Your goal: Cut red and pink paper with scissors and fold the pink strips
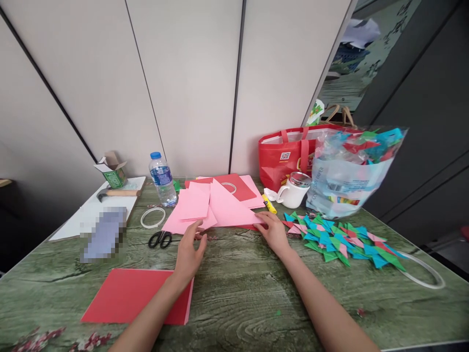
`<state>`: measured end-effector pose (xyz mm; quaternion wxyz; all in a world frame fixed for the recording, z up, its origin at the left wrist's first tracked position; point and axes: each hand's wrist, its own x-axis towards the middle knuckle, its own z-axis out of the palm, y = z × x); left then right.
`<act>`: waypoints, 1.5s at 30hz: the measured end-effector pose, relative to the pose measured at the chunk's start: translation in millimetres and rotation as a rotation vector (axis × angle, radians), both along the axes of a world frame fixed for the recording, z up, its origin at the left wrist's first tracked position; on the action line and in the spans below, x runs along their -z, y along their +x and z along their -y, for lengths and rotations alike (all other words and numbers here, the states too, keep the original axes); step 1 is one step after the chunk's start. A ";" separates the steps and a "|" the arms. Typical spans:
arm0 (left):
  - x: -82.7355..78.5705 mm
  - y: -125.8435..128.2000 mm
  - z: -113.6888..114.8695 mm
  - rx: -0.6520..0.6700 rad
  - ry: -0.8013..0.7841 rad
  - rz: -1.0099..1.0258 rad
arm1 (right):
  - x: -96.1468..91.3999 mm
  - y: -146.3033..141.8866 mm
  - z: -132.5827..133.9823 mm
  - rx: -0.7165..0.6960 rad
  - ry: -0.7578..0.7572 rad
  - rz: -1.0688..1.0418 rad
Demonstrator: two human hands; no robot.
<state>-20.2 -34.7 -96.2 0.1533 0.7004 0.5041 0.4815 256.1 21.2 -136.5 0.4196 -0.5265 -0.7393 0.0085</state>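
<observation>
A loose spread of pink paper sheets [216, 208] lies at the middle of the green wood-grain table [242, 288], over red sheets [240, 187]. My left hand [188, 249] reaches toward the near edge of the pink sheets, fingers slightly apart, thumb near the paper's edge and nothing in its grip. My right hand [273, 231] rests flat on the near right corner of the pink pile, fingers stretched out. A stack of red sheets [128, 293] lies under my left forearm.
Black scissors [160, 239] and a white tape ring [153, 217] lie left of the pink paper. Behind stand a water bottle [162, 179], white mug [293, 192], yellow glue stick [269, 204], red bag [287, 154] and plastic bag of folded paper [351, 171]. Folded coloured pieces [340, 239] cover the right side.
</observation>
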 end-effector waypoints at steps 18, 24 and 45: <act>-10.0 -1.6 -3.7 0.086 -0.482 0.624 | -27.6 -0.9 18.1 0.170 0.286 -0.239; -13.3 1.6 -3.9 0.199 -0.567 0.851 | -37.2 -7.5 21.6 0.212 0.366 -0.458; -26.5 -10.1 -4.0 0.456 -0.557 1.149 | -40.2 -29.6 29.4 -0.281 -0.382 -0.572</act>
